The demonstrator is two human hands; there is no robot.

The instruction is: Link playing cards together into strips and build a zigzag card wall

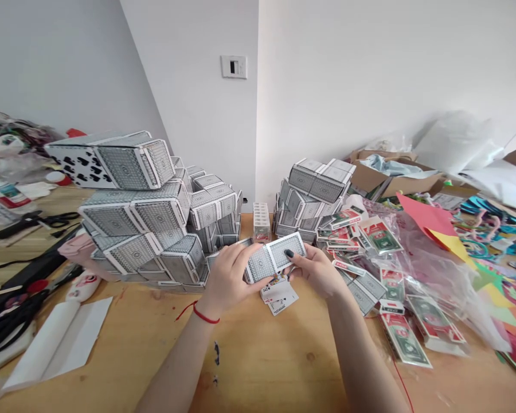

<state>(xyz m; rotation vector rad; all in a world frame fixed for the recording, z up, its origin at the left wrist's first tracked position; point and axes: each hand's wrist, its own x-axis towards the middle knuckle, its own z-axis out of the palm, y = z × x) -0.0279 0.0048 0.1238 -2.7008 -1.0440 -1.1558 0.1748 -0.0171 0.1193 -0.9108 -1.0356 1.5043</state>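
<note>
Near the middle of the wooden table [249, 344], my left hand [230, 274] is closed around playing cards [260, 264] with grey patterned backs. My right hand [316, 268], with dark nail polish on the thumb, pinches another grey-backed playing card [286, 252] that overlaps them on the right. Beneath my hands a few face-up cards [284, 298] lie on the wood. To the left rises a tall stack of boxes folded from playing cards [155, 218]. A smaller stack of such boxes [312, 198] stands behind my right hand.
Several red and green card packs [406, 338] and clear plastic wrap [451, 275] lie at right, beside coloured paper [425, 209]. A small upright stack of packs [261, 221] stands at the back. Black scissors [8, 327] and a folded white paper [60, 344] are at left.
</note>
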